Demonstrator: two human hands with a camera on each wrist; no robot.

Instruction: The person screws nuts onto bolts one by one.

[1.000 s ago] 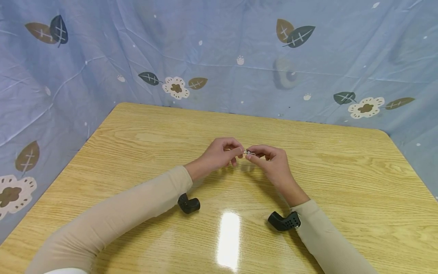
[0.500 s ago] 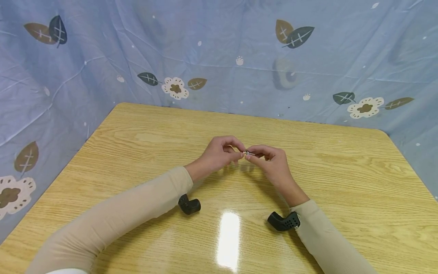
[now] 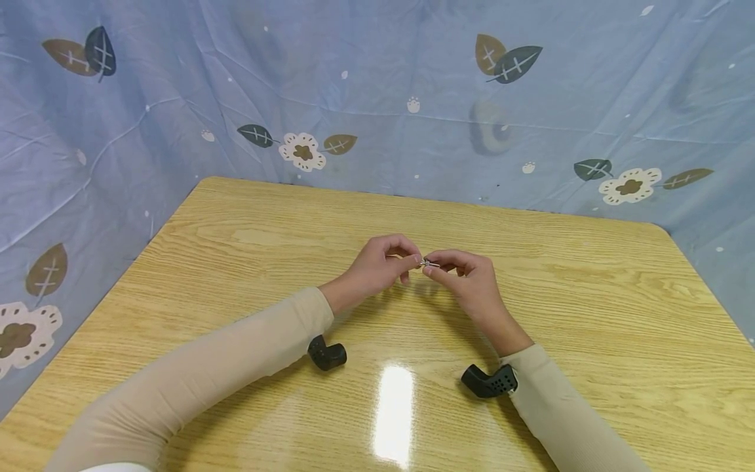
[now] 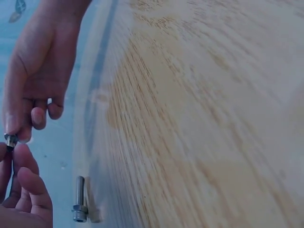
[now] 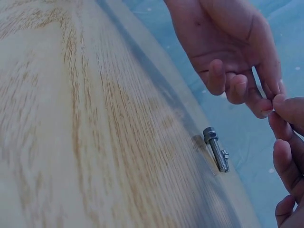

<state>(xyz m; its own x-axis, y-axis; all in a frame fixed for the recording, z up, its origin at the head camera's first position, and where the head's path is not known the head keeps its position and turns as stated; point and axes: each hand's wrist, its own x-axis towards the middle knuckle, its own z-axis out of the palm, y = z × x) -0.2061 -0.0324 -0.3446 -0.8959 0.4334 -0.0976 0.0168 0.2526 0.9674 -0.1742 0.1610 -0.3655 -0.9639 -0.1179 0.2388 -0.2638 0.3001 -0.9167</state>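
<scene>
Above the table, my left hand (image 3: 376, 269) and right hand (image 3: 468, 278) meet fingertip to fingertip at a small silver bolt (image 3: 428, 263). A wider nut-like collar sits along its shank. Thumb and finger of my left hand pinch the left end, while those of my right hand pinch it from the right. In the left wrist view a silver nut-like part (image 4: 10, 139) shows between the fingertips. A larger socket-head bolt (image 5: 212, 137) with a nut near its head lies on the table, a smaller bolt (image 5: 225, 156) beside it; neither is seen in the head view.
The wood-grain table (image 3: 283, 223) is glossy, with a bright reflection near the front. Blue leaf-patterned cloth (image 3: 377, 85) hangs behind and to the left. A black camera mount sits on each wrist, left (image 3: 327, 354) and right (image 3: 488, 381).
The left thumb and fingers shift slightly at the bolt's left end, spreading a little and drawing back together. The right hand stays nearly still.
</scene>
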